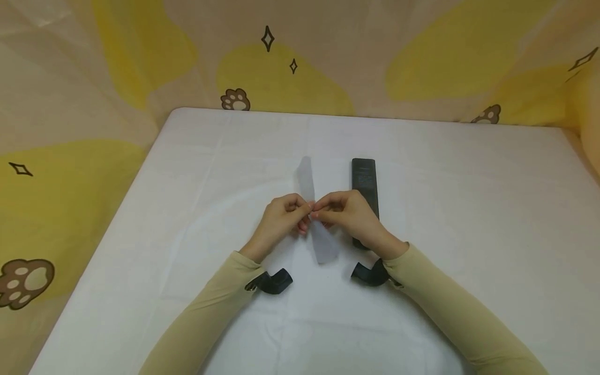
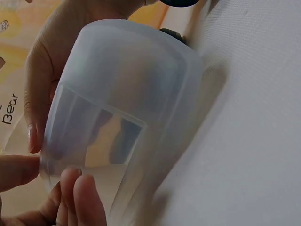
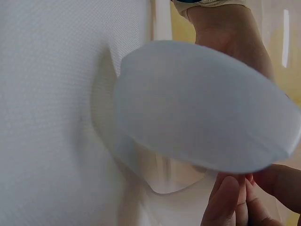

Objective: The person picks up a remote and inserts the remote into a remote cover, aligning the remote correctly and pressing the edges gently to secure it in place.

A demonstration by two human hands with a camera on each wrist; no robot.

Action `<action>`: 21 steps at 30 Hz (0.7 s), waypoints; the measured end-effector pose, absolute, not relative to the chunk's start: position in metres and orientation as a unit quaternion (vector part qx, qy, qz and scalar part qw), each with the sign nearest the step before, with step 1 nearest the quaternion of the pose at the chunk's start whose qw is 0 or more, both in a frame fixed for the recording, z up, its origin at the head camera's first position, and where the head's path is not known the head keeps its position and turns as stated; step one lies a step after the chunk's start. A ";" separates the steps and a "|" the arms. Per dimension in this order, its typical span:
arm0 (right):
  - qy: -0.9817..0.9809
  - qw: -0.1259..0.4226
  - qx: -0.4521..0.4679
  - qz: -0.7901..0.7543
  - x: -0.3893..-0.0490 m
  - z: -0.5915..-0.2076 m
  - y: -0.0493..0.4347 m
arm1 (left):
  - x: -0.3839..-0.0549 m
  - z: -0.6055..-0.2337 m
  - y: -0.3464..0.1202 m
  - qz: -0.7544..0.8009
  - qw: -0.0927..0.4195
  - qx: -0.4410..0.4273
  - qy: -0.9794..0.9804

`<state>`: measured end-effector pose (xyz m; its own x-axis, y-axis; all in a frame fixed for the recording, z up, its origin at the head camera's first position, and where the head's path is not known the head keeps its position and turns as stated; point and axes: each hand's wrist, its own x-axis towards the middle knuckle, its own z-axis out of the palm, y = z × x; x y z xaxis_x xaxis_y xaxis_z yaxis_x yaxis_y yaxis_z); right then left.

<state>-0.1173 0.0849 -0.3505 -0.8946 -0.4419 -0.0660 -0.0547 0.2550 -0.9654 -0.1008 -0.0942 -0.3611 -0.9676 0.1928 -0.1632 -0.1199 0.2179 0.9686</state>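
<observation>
A translucent, frosted sleeve-like cover [image 1: 323, 245] stands on its edge over the middle of the white table, long and narrow from above. My left hand [image 1: 283, 213] pinches its upper edge midway along with thumb and forefinger. From the other side my right hand [image 1: 351, 213] pinches the same edge, the two sets of fingertips almost meeting. In the left wrist view the cover [image 2: 131, 61] shows a rounded end and a rectangular window-like part; its other face [image 3: 197, 103] looks smooth in the right wrist view. A black remote control [image 1: 364, 177] lies partly hidden under my right hand.
The white tabletop [image 1: 225, 172] ends at a straight back edge, with a yellow patterned cloth [image 1: 309, 78] hanging behind and to the left. Black wrist-camera mounts [image 1: 276, 282] jut inward from both beige sleeves, low over the table.
</observation>
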 end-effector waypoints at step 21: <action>0.816 0.208 -0.120 -0.526 -0.133 -0.350 0.100 | -0.108 -0.360 -0.106 0.631 0.106 0.063 0.766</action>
<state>-0.1330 0.0999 -0.3496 -0.8852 -0.4137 -0.2127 0.0234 0.4171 -0.9085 -0.1077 -0.1063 -0.3596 -0.9695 0.2304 -0.0840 -0.0383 0.1960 0.9798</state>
